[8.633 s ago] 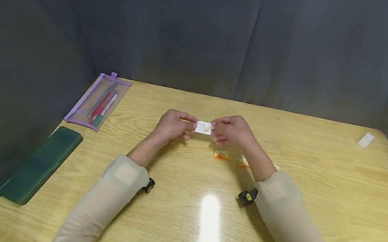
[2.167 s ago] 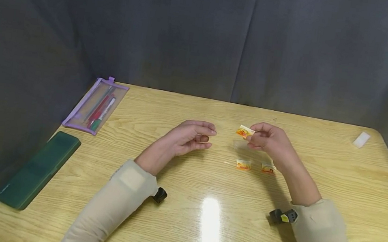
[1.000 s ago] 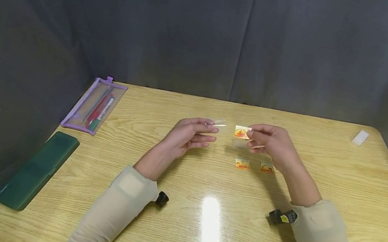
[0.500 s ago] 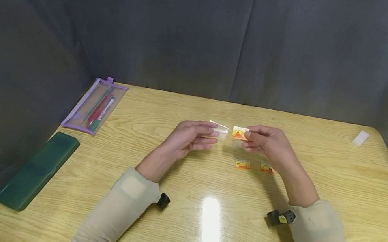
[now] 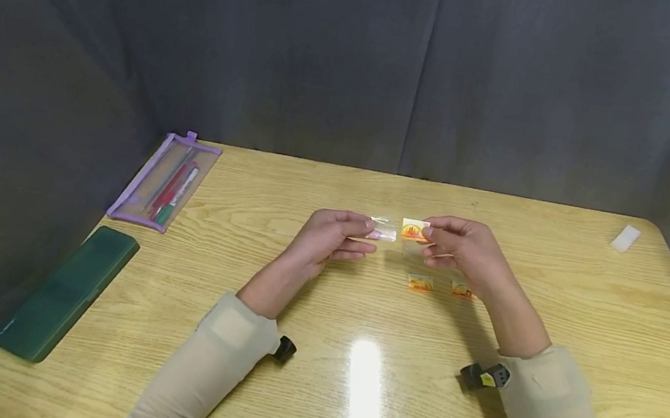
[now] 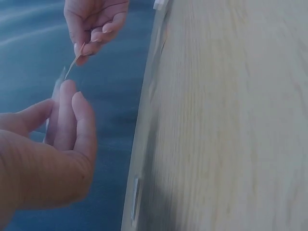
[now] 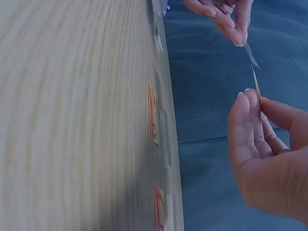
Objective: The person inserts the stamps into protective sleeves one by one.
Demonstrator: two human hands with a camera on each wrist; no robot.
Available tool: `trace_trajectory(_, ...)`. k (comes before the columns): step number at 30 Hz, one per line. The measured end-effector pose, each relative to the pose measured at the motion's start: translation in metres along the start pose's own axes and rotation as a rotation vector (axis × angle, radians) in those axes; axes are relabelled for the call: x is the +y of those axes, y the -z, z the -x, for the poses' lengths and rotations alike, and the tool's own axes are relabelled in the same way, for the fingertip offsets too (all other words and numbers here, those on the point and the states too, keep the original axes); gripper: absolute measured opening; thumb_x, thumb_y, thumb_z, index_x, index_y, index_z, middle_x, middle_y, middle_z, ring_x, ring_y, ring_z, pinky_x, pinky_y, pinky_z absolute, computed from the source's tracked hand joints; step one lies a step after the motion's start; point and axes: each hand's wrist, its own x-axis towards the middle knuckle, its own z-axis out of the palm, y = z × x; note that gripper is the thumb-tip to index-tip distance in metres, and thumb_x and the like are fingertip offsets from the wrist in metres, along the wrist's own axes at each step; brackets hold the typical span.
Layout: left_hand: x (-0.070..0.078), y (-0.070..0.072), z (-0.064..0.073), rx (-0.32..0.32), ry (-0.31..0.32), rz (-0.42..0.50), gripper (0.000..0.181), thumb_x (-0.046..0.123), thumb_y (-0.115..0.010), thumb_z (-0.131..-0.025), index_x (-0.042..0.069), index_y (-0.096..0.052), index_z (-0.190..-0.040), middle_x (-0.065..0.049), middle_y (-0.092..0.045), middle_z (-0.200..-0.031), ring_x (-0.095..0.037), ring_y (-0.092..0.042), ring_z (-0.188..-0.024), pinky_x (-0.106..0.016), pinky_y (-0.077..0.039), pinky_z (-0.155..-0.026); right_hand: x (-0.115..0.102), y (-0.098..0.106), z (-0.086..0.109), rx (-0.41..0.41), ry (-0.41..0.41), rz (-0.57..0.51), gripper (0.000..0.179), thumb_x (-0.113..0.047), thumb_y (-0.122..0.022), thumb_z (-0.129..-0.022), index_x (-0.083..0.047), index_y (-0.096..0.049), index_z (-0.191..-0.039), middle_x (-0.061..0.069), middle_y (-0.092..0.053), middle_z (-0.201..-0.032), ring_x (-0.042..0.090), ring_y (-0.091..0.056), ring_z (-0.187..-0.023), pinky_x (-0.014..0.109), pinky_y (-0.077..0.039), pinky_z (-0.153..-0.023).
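Note:
Between thumb and fingers, my left hand pinches a small clear plastic sleeve that catches the light. My right hand pinches a small yellow and orange printed card by its right edge. Card and sleeve face each other above the table, a narrow gap apart in the head view. Edge-on in the right wrist view, the card lies close to the sleeve's tip. Below the right hand, a similar card lies on the table, with another card to its right.
A faint clear piece lies on the table below the held card. At the left are a purple-edged mesh pouch with pens and a dark green case. A white block sits at the far right corner of the wooden table.
Earlier both hands held a small white-faced piece. Then the right hand held the printed card, and a clear sleeve showed in the left. The sleeve has since tilted flatter and come nearer the card.

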Motion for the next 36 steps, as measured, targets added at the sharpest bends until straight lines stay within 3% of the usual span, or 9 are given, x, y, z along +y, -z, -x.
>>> trace_trajectory(5,-0.0018,-0.002,-0.0013,0.011,-0.003,-0.031,0.034,0.016,-0.068,-0.098,-0.005,-0.066,-0.125,-0.007,-0.077,-0.095,-0.01,-0.075,-0.073,-0.024,-0.063,-0.069,0.0013,-0.002,0.0001,0.001,-0.005,0.022,0.04,-0.02,-0.06,-0.103,0.005,-0.055,-0.134,-0.004,-0.069,-0.093,0.008,-0.069,-0.078,0.026,-0.063,-0.079)
trace_trajectory(11,-0.0033,-0.0036,-0.0024,0.028,-0.025,-0.084,0.033,0.025,-0.071,-0.097,-0.003,-0.072,-0.114,-0.005,-0.078,-0.088,-0.011,-0.076,-0.076,-0.029,-0.064,-0.074,0.0022,-0.0026,0.0009,0.012,0.006,-0.001,0.038,-0.019,-0.061,-0.103,0.005,-0.055,-0.131,-0.003,-0.068,-0.091,0.007,-0.068,-0.077,0.026,-0.063,-0.078)
trace_trajectory(16,-0.0044,-0.0047,-0.0018,0.048,-0.025,-0.087,0.032,0.026,-0.071,-0.097,-0.002,-0.072,-0.112,-0.007,-0.079,-0.09,-0.012,-0.077,-0.077,-0.033,-0.064,-0.078,0.0031,-0.0034,0.0026,0.016,-0.002,0.0,0.037,-0.02,-0.061,-0.103,0.004,-0.056,-0.13,-0.004,-0.068,-0.091,0.008,-0.069,-0.078,0.027,-0.063,-0.08)
trace_trajectory(26,-0.0039,-0.0057,-0.0031,0.044,-0.034,-0.033,0.023,0.008,-0.068,-0.097,-0.003,-0.071,-0.117,-0.016,-0.078,-0.106,-0.014,-0.077,-0.085,-0.028,-0.063,-0.08,0.003,-0.0029,0.0018,0.021,0.011,0.002,0.037,-0.019,-0.059,-0.104,0.006,-0.056,-0.131,-0.004,-0.069,-0.091,0.008,-0.069,-0.077,0.027,-0.063,-0.079)
trace_trajectory(36,-0.0037,-0.0065,-0.0043,0.055,-0.051,-0.032,0.021,0.01,-0.068,-0.098,-0.002,-0.073,-0.114,-0.015,-0.078,-0.103,-0.012,-0.077,-0.083,-0.027,-0.063,-0.078,-0.0014,-0.0038,0.0016,0.036,0.01,0.013,0.037,-0.019,-0.061,-0.103,0.004,-0.056,-0.131,0.002,-0.07,-0.094,0.007,-0.069,-0.075,0.028,-0.063,-0.079)
